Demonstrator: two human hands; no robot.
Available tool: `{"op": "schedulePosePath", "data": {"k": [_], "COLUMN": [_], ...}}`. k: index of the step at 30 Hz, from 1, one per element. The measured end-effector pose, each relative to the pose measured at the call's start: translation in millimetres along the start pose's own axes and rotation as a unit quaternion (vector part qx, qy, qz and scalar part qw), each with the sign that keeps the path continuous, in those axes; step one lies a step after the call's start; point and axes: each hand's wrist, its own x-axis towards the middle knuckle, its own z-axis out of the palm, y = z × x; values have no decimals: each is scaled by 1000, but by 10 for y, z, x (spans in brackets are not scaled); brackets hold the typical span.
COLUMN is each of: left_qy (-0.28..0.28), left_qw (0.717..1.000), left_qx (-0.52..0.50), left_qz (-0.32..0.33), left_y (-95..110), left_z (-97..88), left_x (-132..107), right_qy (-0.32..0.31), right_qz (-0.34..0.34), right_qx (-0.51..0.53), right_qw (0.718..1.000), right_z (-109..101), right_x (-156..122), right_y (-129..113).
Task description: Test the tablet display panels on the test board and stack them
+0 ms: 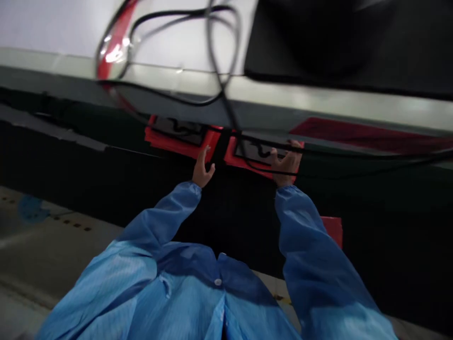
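two red-taped frames (179, 137) on the dark front of a bench (71, 156) are being reached for by a person in blue sleeves (304, 236); the left hand (203, 171) is being held loosely open, index finger raised at the left frame's corner, nothing gripped; the right hand (285, 164) is being curled over the right frame (247, 158), where a black cable (226, 101) is passing; whether it is being pinched cannot be told through the blur; the cable is judged light and limp, best taken beside the frame; several loops are hanging above; one red patch (332, 229) is showing lower right.
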Motion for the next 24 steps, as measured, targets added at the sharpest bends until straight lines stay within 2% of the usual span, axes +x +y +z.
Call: {"op": "schedulePosePath", "data": {"k": [3,6,9,11,14,17,20,24], "left_qy": [48,102,127,126,121,115,112,136], "left_qw": [995,977,958,950,943,942,946,953], "left_qx": [79,161,225,254,282,290,278,240], "left_qz": [-32,-91,-127,-130,-127,-123,-124,-129], "left_y": [-488,-1016,-1407,-1538,-1584,-1548,-1491,-1431], "left_z": [-481,-860,-1046,-1056,-993,-943,-908,-900], "left_x": [-440,-722,-853,-895,-921,-922,-935,-960], "right_qy": [-37,-124,-178,-195,-214,-216,-203,-228], "right_qz": [-95,-232,-289,-301,-273,-240,-248,-225], "right_qx": [14,0,-51,-72,-83,-103,-109,-125], "right_qw": [995,965,939,931,934,941,941,939], "right_z": [458,1075,1801,2273,2829,3122,3203,3110], "right_x": [49,246,517,672,802,824,819,832], "right_y": [-695,-1533,-2291,-2621,-2785,-2707,-2659,-2754]}}
